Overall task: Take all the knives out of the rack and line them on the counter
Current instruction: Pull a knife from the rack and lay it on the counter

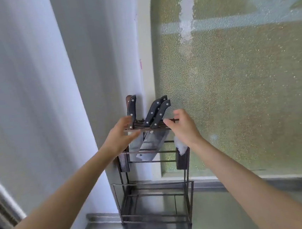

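Note:
A dark metal knife rack stands on the steel counter in the corner. Several knives with black riveted handles stick up from its top slots: one upright on the left, two leaning right. A wide cleaver blade hangs below the slots. My left hand is at the rack's top left edge, fingers spread, near the upright handle. At the top right edge is my right hand, its fingers apart. Neither hand holds a knife.
A frosted green window fills the wall behind the rack. A white wall runs along the left. Something white and crumpled sits in the rack's right side holder. The rack's lower shelf holds nothing.

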A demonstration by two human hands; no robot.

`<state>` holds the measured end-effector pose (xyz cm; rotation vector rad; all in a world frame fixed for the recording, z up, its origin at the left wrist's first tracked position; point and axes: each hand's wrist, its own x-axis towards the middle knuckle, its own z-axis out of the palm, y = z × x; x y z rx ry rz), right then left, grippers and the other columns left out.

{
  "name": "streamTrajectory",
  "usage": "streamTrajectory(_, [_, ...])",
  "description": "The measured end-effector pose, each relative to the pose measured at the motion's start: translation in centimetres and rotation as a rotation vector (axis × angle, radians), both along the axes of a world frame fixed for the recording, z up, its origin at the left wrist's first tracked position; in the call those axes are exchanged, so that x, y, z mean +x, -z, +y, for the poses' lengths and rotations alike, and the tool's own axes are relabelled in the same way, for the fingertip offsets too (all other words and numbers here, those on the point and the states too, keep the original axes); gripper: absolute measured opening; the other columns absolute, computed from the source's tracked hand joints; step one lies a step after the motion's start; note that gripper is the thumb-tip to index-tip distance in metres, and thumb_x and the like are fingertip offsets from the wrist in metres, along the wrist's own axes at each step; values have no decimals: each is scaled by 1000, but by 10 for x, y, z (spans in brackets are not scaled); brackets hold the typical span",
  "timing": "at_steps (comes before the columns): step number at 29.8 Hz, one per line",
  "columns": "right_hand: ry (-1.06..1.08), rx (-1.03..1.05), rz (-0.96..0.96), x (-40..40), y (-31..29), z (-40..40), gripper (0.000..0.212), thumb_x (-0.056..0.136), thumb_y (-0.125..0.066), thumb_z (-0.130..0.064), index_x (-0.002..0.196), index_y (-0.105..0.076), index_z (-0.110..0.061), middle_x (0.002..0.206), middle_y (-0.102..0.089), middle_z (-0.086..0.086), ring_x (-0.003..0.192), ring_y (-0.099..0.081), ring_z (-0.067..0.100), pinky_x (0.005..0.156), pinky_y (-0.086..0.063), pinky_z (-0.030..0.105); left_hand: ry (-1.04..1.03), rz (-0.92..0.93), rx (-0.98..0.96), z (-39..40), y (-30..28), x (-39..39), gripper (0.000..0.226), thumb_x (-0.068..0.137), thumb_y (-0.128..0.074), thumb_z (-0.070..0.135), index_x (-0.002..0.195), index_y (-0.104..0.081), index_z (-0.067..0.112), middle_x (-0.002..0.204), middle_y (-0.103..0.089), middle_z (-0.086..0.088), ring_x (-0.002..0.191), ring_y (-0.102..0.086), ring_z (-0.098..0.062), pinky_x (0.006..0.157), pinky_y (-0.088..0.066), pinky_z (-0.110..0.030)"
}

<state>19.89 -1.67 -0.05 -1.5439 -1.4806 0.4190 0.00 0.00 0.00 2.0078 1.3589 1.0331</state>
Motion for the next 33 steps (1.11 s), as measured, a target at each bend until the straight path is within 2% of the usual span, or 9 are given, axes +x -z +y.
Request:
streamTrajectory(3, [37, 11, 18, 13, -12, 27, 62, 86, -59, -39, 131, -34, -5, 130, -50, 15, 117, -49, 28, 91, -39, 33, -122, -113, 23, 20, 0, 7, 56, 83, -65, 22, 131, -40, 10, 133, -52, -7, 114, -51, -15, 97, -38, -27])
streamTrajectory(5, [-1, -23, 42, 14, -15, 40, 66, 85, -59, -41, 132, -31, -6, 128, -52, 14, 117, -51, 29, 91, -40, 34, -151, -120, 13, 27, 4, 9, 57, 82, -66, 23, 131, -40, 10, 133, -53, -7, 115, -51, -15, 97, -38, -28])
streamTrajectory(10, [-121, -32, 156, 4, -10, 59, 37, 85, -62, -33, 106, -43, -11, 96, -64, 8, 85, -65, 26, 67, -53, 34, -152, -80, 23, 40, 9, 8, 56, 82, -66, 22, 130, -41, 10, 133, -52, -5, 109, -47, -10, 98, -38, -29])
streamTrajectory(13, [-148, -32, 239, -4, -6, 64, 24, 88, -59, -23, 93, -39, -13, 83, -58, 3, 61, -63, 16, 42, -47, 17, -149, -76, 25, 44, 10, 6, 57, 81, -67, 21, 131, -40, 11, 133, -52, -5, 110, -47, -10, 99, -38, -29])
streamTrajectory(16, [-102, -22, 247, -7, -6, 66, 17, 91, -54, -16, 91, -38, -10, 83, -57, 10, 40, -57, 2, 39, -45, 13, -147, -65, 12, 41, 10, 3, 59, 81, -67, 23, 131, -39, 11, 135, -51, -6, 116, -49, -15, 102, -39, -33])
streamTrajectory(22, [-122, -31, 251, -9, -18, 55, 14, 93, -50, -16, 91, -38, -9, 72, -49, -2, 55, -58, 10, 37, -43, 7, -123, -40, -10, 33, 5, -5, 64, 80, -68, 25, 134, -36, 10, 136, -49, -9, 119, -48, -17, 103, -39, -33])
streamTrajectory(28, [-76, 35, 239, -3, -56, 37, 16, 91, -53, -15, 101, -44, -6, 88, -59, 11, 61, -63, 16, 57, -56, 20, -99, -35, 26, 19, -11, -18, 63, 81, -67, 24, 134, -37, 8, 137, -48, -10, 123, -47, -20, 98, -36, -27])
streamTrajectory(31, [-41, 96, 250, 1, -84, 21, 22, 91, -53, -13, 108, -46, -1, 78, -58, 5, 60, -64, 17, 67, -58, 30, -69, -50, 40, 11, -21, -23, 62, 81, -67, 23, 133, -37, 7, 137, -48, -11, 124, -47, -21, 96, -34, -25])
streamTrajectory(33, [-14, 138, 267, 4, -102, 7, 24, 90, -53, -14, 110, -47, 0, 77, -57, 3, 60, -64, 16, 63, -58, 26, -48, -58, 49, 5, -27, -23, 61, 81, -67, 22, 133, -38, 6, 136, -48, -11, 124, -47, -21, 96, -35, -25])
